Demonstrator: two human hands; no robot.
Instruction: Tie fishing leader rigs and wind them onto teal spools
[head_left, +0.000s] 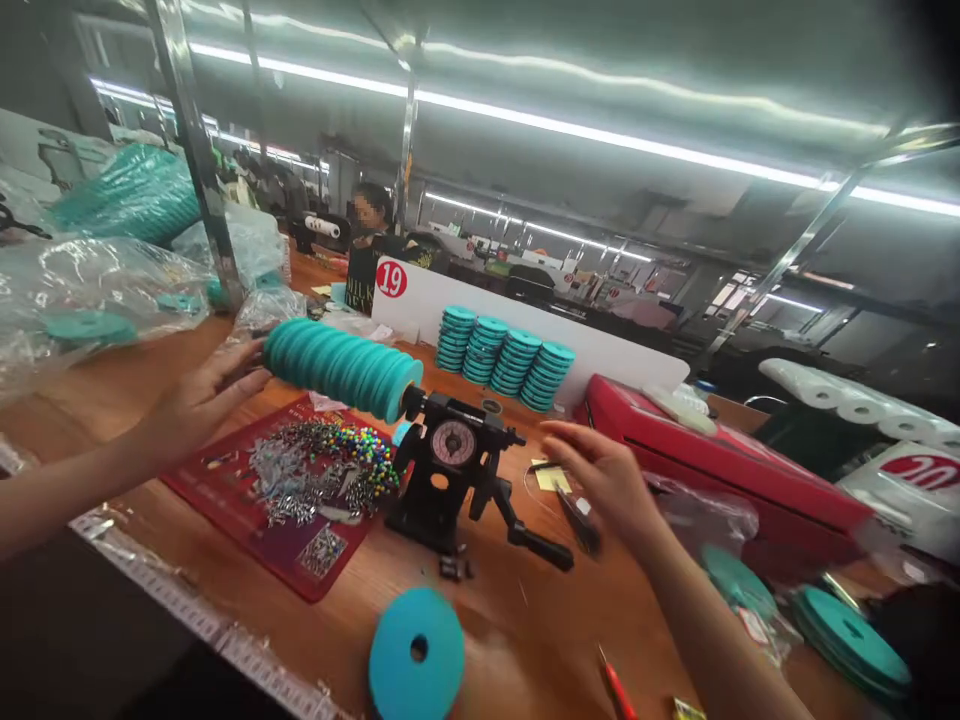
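Note:
A row of teal foam spools [341,368] sits on the shaft of a black hand-crank winder [442,480] with a round dial. At the row's left end is my left hand [214,390], its fingers stretched out along the last spool; whether they press on it I cannot tell. My right hand [604,475] hovers right of the winder, fingers extended and holding nothing visible. Below its fingers lie a yellow paper slip [553,478] and a dark slim tool [577,522]. The winder's crank handle [544,548] points down and right.
A red mat [281,545] bears small metal pieces and coloured beads. Stacked teal spools [491,350] stand by the white divider [600,340]. Nearer are a teal disc [417,655] and a red-handled tool [616,690]. A red case [720,470] is at right; a person [367,215] sits beyond.

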